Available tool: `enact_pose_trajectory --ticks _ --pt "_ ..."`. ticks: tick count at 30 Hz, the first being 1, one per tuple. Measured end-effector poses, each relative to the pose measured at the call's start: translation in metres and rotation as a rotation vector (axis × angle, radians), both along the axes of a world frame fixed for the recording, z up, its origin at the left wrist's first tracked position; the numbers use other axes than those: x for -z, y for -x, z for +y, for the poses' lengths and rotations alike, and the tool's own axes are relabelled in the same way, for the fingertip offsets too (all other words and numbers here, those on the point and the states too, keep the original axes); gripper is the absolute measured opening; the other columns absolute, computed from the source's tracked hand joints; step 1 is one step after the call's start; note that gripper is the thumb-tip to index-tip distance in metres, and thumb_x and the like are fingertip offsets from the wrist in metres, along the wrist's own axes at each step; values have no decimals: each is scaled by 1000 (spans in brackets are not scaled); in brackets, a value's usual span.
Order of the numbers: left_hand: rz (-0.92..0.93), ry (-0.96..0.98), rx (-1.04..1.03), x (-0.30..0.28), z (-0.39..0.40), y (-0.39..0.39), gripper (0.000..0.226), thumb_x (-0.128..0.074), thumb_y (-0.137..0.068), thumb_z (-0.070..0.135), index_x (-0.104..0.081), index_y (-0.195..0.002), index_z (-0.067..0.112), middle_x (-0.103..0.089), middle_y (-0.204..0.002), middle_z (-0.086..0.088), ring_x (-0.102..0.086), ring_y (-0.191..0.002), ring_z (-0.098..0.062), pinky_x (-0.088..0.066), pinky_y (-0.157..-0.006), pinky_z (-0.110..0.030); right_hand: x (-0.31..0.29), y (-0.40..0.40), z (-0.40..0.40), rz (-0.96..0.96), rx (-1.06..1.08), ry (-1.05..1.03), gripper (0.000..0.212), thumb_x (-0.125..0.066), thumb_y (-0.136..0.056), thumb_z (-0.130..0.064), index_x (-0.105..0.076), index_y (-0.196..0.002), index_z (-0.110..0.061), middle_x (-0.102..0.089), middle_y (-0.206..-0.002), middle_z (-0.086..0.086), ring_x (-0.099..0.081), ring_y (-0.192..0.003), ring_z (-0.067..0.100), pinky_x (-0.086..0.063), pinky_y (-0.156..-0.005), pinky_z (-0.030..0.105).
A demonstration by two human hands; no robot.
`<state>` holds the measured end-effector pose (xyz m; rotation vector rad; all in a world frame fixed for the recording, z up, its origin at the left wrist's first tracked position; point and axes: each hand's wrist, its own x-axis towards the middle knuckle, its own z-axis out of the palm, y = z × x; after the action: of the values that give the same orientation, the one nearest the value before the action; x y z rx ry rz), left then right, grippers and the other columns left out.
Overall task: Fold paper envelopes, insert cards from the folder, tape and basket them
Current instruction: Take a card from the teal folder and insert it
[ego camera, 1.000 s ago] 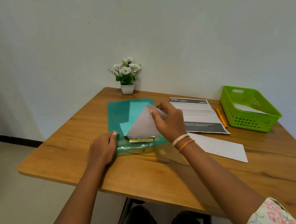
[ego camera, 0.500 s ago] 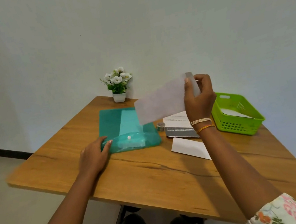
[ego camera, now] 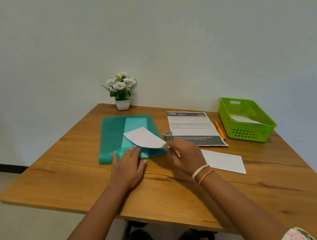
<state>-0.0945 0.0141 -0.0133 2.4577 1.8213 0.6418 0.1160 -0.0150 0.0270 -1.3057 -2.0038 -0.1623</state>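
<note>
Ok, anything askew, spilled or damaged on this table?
Nothing stands out. The green basket, printed sheet and folder lie flat and intact; the white card pinched by the right hand is only slightly bowed.

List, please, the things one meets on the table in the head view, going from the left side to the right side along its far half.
teal folder → tape roll → printed sheet → orange pen → green basket

A plain office-like room: bare white wall (ego camera: 159, 26), wooden desk (ego camera: 164, 191), printed form (ego camera: 191, 125), small potted flowers (ego camera: 120, 90).
</note>
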Motion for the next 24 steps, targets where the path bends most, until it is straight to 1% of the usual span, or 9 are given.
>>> enact_pose_trajectory --ticks 2,4,6,10,14,18,22,24 --pt "49 43 -36 2 2 -1 58 -29 -97 53 -32 -148 25 -28 -157 3 -21 -146 -16 2 -115 -56 11 0 -5 -49 68 118 26 -59 -85 -14 -69 -107 -23 -72 -105 2 -68 -90 23 -57 -75 33" --pt "73 32 -95 3 5 5 60 -22 -94 56 -36 -144 26 -30 -156 4 -20 -146 -20 3 -114 -59 19 0 -9 -53 113 193 28 -60 -85 -14 -70 -108 -25 -72 -108 1 -67 -94 22 -55 -81 33" --pt "85 22 -174 1 8 15 60 -22 -93 56 -38 -141 24 -33 -155 2 -22 -146 -23 1 -114 -60 24 -1 -13 -41 130 244 29 -61 -85 -14 -69 -110 -26 -71 -110 0 -66 -98 21 -53 -86 32" --pt "74 82 -294 1 18 42 67 -24 -93 62 -33 -143 18 -29 -156 -3 -21 -145 -25 -3 -113 -62 30 2 -15 -36 108 326 30 -61 -86 -17 -68 -115 -25 -69 -116 -2 -63 -106 18 -49 -94 29" --pt "39 105 -338 2 24 64 69 -27 -93 63 -29 -144 17 -29 -156 -4 -20 -146 -27 -5 -112 -65 33 2 -15 -18 89 330 30 -59 -88 -18 -67 -116 -25 -68 -118 -3 -61 -109 16 -47 -95 27" --pt "30 109 -361 2 26 66 69 -28 -93 63 -30 -145 16 -27 -157 -6 -20 -146 -27 -5 -112 -65 35 2 -14 -24 67 335 30 -55 -91 -21 -66 -118 -24 -65 -124 -4 -59 -114 14 -44 -98 25" --pt "32 117 -444 -1 18 48 78 -22 -93 64 -23 -150 12 -13 -160 -11 -10 -148 -29 -3 -112 -64 38 3 -12 -87 42 359 33 -48 -96 -27 -62 -126 -22 -58 -133 -3 -53 -122 14 -42 -102 27" --pt "23 54 -396 -3 11 29 78 -24 -93 62 -19 -152 11 -11 -161 -12 -9 -148 -28 -3 -112 -63 38 4 -11 -116 48 367 36 -45 -97 -31 -58 -129 -22 -55 -136 -3 -49 -125 14 -40 -104 27"
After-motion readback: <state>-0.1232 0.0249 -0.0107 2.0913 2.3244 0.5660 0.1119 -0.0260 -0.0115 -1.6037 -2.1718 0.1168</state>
